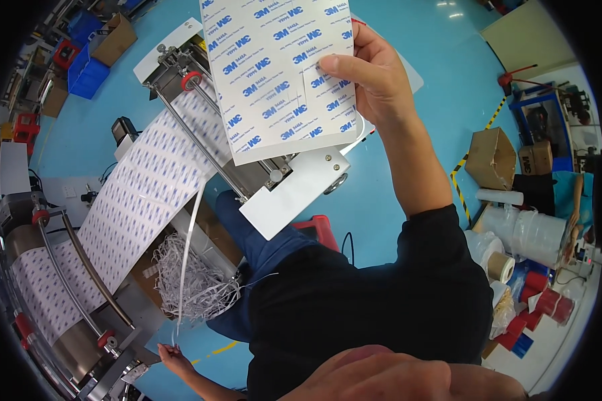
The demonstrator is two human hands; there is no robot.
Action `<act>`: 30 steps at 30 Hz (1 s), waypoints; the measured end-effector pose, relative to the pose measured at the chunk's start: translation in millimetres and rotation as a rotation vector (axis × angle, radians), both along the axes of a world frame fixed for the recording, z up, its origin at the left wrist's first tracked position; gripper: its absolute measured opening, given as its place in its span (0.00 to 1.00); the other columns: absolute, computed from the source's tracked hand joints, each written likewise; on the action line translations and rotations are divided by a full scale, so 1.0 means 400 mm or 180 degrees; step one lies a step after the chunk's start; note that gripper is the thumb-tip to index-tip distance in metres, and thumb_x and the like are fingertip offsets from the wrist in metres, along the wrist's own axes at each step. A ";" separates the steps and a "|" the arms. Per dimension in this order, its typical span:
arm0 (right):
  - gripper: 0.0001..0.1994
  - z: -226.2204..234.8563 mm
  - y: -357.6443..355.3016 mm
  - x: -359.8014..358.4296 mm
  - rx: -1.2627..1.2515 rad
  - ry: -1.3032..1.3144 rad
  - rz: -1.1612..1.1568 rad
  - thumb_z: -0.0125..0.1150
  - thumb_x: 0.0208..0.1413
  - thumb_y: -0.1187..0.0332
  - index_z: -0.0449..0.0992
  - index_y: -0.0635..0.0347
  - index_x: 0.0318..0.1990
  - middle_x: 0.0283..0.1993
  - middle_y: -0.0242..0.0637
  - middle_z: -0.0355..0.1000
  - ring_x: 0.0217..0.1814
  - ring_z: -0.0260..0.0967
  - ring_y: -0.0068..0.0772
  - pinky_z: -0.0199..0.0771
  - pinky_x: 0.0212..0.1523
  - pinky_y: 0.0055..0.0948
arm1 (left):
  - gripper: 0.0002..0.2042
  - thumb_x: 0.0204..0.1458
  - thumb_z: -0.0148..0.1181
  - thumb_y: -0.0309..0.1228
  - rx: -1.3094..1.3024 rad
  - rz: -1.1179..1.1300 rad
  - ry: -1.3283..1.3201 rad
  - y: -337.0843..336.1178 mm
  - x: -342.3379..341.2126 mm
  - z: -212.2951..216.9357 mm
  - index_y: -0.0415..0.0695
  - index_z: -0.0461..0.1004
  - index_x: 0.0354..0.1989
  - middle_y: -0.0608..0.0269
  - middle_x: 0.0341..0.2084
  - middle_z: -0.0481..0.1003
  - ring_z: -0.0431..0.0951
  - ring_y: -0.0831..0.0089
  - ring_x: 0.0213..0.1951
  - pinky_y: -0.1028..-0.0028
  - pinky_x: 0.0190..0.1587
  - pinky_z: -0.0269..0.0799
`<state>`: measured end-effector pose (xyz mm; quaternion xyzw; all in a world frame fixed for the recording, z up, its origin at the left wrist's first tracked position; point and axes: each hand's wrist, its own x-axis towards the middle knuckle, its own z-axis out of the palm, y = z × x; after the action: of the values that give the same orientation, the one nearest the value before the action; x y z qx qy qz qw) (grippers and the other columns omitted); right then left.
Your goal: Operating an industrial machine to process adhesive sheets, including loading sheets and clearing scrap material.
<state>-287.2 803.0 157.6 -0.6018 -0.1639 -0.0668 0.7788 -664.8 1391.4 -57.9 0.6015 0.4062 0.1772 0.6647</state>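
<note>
My right hand point(376, 75) grips the right edge of a white sheet with blue print point(274, 87), thumb on its front face and fingers behind. The sheet is held up over a white-framed machine with metal rollers point(294, 190), covering part of it. Low on the left, my left hand point(174, 361) is closed at the lower end of a narrow white strip point(188, 247). That strip hangs down from the edge of a printed web point(137, 184), which runs between the machine and a large roll point(47, 287) at the left.
Below the web lies a heap of shredded white strips point(192, 281). A red machine part point(322, 232) is beside my leg. On the right are an open cardboard box point(491, 159), wrapped rolls point(525, 234) and another person's arm point(577, 200). Blue bins point(87, 73) stand far left.
</note>
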 end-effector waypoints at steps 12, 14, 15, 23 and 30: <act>0.15 -0.178 -0.124 0.227 -0.1826 0.0209 -0.1076 0.59 0.51 0.74 0.69 0.68 0.46 0.41 0.41 0.74 0.42 0.72 0.29 0.69 0.45 0.25 | 0.14 0.56 0.53 0.45 0.0305 0.0745 0.0842 0.031 -0.059 0.002 0.47 0.72 0.30 0.76 0.17 0.62 0.57 0.86 0.18 0.82 0.22 0.56; 0.15 -0.244 -0.113 0.292 -0.2689 0.0170 -0.1068 0.59 0.51 0.73 0.69 0.68 0.46 0.40 0.42 0.74 0.42 0.72 0.30 0.70 0.43 0.25 | 0.15 0.56 0.53 0.46 0.0453 0.0567 0.0927 0.013 -0.051 0.023 0.46 0.73 0.31 0.77 0.16 0.61 0.55 0.87 0.17 0.83 0.21 0.55; 0.17 -0.270 -0.101 0.314 -0.3057 0.0299 -0.0991 0.60 0.50 0.73 0.68 0.69 0.47 0.40 0.44 0.74 0.41 0.73 0.31 0.70 0.42 0.26 | 0.15 0.56 0.53 0.46 0.0460 0.0639 0.0954 0.009 -0.043 0.028 0.46 0.73 0.31 0.77 0.16 0.61 0.55 0.87 0.17 0.83 0.21 0.55; 0.22 -0.121 0.285 0.150 -0.3306 -0.0741 0.0319 0.60 0.52 0.68 0.66 0.58 0.56 0.47 0.38 0.71 0.38 0.72 0.30 0.73 0.39 0.29 | 0.13 0.56 0.55 0.43 0.0390 0.0374 0.0974 0.026 -0.060 0.033 0.46 0.73 0.31 0.77 0.15 0.59 0.55 0.87 0.17 0.83 0.21 0.54; 0.29 -0.208 0.730 0.119 -0.4832 -0.1588 0.1006 0.58 0.50 0.47 0.71 0.62 0.50 0.49 0.48 0.70 0.46 0.71 0.48 0.70 0.46 0.42 | 0.14 0.56 0.56 0.43 0.0369 0.0091 0.1008 0.049 -0.043 0.015 0.45 0.73 0.29 0.77 0.14 0.58 0.53 0.88 0.18 0.82 0.22 0.52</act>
<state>-239.5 1095.1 74.4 -0.9029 -0.4162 0.0411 0.0995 -681.8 1411.2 -51.8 0.6534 0.5035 0.1128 0.5539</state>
